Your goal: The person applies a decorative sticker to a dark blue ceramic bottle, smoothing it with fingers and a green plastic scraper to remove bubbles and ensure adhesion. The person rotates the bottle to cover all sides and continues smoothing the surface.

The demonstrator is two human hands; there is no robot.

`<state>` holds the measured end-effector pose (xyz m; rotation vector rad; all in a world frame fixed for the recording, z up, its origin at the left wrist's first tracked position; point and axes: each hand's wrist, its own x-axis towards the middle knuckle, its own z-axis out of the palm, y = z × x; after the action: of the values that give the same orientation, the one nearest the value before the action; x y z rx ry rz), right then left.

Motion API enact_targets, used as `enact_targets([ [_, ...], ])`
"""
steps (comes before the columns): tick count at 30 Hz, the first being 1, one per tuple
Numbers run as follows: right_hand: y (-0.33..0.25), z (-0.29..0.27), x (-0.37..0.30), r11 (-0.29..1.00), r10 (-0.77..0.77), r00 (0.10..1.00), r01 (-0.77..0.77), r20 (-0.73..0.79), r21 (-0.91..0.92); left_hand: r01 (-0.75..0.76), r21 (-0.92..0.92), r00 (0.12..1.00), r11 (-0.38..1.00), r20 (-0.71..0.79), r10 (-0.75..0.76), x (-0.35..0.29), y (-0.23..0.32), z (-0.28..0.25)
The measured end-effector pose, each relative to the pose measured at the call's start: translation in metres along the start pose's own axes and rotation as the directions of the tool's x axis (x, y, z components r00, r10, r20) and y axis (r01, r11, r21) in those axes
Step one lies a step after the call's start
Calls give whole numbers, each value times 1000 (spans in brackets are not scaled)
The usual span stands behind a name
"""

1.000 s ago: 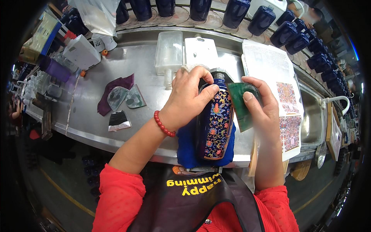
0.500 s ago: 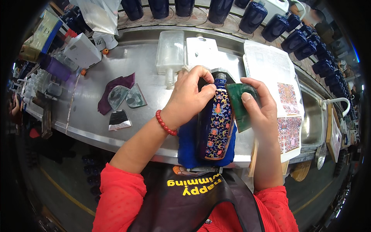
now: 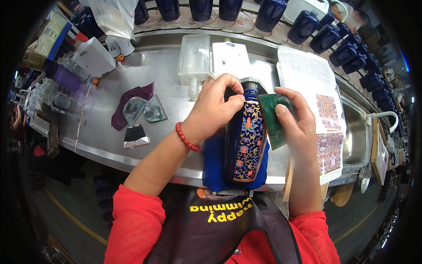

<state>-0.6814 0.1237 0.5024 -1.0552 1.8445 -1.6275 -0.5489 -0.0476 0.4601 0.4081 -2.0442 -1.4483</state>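
Observation:
A dark blue bottle point(image 3: 231, 145) lies on a blue cloth point(image 3: 212, 160) at the counter's near edge, neck pointing away from me. A flowered decal point(image 3: 248, 141) in many colours covers its upper face. My left hand point(image 3: 215, 103) is at the bottle's shoulder, thumb and forefinger curled together by the decal's upper left corner. Whatever is between those fingertips is hidden. In my right hand point(image 3: 299, 119), a flat green scraper point(image 3: 273, 119) is gripped between thumb and fingers, its edge beside the decal's right side.
Decal sheets point(image 3: 329, 108) lie to the right, before a sink point(image 3: 355, 136). Scraper pieces point(image 3: 154, 110) and a purple cloth point(image 3: 121, 114) rest on the left. Behind stand a clear bottle point(image 3: 194, 57) and a white container point(image 3: 231, 57). Blue bottles point(image 3: 270, 15) line a slatted conveyor point(image 3: 244, 24).
The blue bottles on the conveyor have shifted to the right. My hands, the scraper and the decorated bottle have hardly moved.

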Motion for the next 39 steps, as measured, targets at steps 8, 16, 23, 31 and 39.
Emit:
enact_targets([
  [8, 0, -1, 2, 999, -28, 1000, 29, 7, -33, 90, -50, 995, 995, 38, -88, 0, 2, -4],
  [16, 1, -4, 2, 1000, -2, 1000, 1, 7, 4, 54, 16, 998, 998, 19, -54, 2, -1, 0],
  [23, 1, -6, 0, 1000, 1, 1000, -1, 2, 6, 113, -243, 993, 963, 47, -105, 1, 2, -1],
  [31, 3, -6, -1, 1000, -2, 1000, 2, 11, 1, 64, -35, 997, 997, 40, -63, 1, -1, -1],
  [39, -8, -4, -1, 950, -174, 985, 170, 10, -263, 68, -31, 997, 997, 24, -68, 1, -1, 0],
])
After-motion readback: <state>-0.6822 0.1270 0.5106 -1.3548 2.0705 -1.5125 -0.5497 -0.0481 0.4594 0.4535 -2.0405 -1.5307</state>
